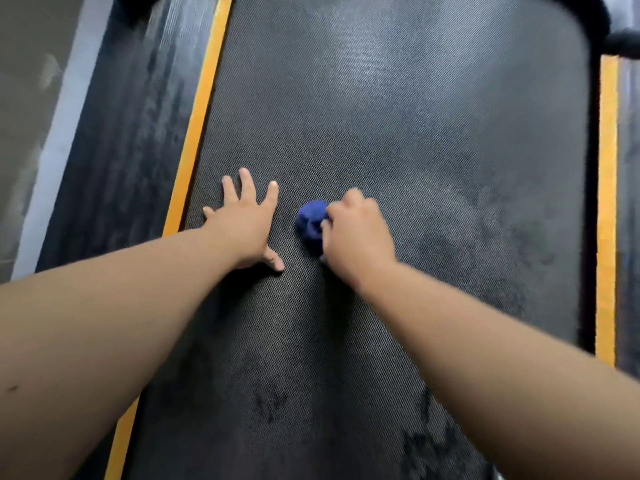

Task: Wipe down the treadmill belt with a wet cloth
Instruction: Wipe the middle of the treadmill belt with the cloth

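The dark textured treadmill belt fills most of the view, with darker damp patches at the right and near the bottom. A bunched blue cloth lies on the belt near its middle. My right hand is closed over the cloth's right side and presses it onto the belt. My left hand rests flat on the belt to the left of the cloth, fingers spread, holding nothing. A small gap separates the two hands.
Yellow strips run along both sides of the belt, the left strip and the right strip. Outside the left strip lies a black side rail, then grey floor. Dark treadmill frame parts sit at the top right.
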Tool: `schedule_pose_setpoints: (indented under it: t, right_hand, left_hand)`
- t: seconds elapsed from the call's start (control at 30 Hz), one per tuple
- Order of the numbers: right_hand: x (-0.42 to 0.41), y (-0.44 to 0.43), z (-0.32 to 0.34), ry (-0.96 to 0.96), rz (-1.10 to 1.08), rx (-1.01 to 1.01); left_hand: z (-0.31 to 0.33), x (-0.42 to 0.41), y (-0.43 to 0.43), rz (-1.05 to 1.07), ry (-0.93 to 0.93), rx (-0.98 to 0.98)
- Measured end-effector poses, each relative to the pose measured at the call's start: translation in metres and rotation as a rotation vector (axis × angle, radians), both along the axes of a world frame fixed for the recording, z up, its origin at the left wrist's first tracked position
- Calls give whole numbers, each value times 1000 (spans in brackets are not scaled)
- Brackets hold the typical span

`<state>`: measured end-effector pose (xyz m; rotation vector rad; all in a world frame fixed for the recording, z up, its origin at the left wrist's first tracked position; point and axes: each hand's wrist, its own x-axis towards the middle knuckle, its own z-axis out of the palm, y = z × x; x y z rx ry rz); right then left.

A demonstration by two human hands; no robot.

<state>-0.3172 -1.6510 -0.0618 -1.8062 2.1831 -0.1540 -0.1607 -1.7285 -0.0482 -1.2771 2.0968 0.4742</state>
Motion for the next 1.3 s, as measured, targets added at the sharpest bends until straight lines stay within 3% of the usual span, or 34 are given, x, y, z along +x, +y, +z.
schedule_pose_setpoints:
  t: [0.13,0.27,0.37,0.57,0.67,0.77,0.87,0.97,1.03,1.07,1.1,1.2,1.3]
  right_hand:
    - [1,17,-2,-101,74,-74]
    - [-19,-16,-3,-77,-189,-106]
    - [-10,-5,-8,35,10,-45]
    - [-29,-1,-17,10,272,-131]
    - [-50,-31,-16,42,17,-188]
    - [-52,-49,-12,52,-263,-97]
    - [-10,-16,-13,11,-113,-120]
    - [10,32,-20,-95,211,-156]
    - [-19,24,-22,-19,453,-194]
    - [-34,13,-22,27,474,-203]
    - [-48,1,-20,51,395,-221]
    - [-71,-23,-18,108,-123,-173]
    - [-40,-4,-17,107,-167,-171]
  left_hand:
    - [4,-3,0,13,-17,24]
    - [2,-4,-1,15,-12,41]
    - [0,-4,-1,20,-14,33]
    - [-1,0,-1,32,24,13]
    - [-1,0,-1,45,31,17]
    - [0,1,0,39,36,19]
    - [-2,1,1,47,72,8]
    - [-4,4,1,56,72,-5]
    - [-4,3,2,52,73,-12]
    - [-4,3,2,54,76,-13]
    - [-3,3,3,58,78,-13]
    - [-3,3,2,61,65,-12]
    - [0,-1,-1,75,95,-31]
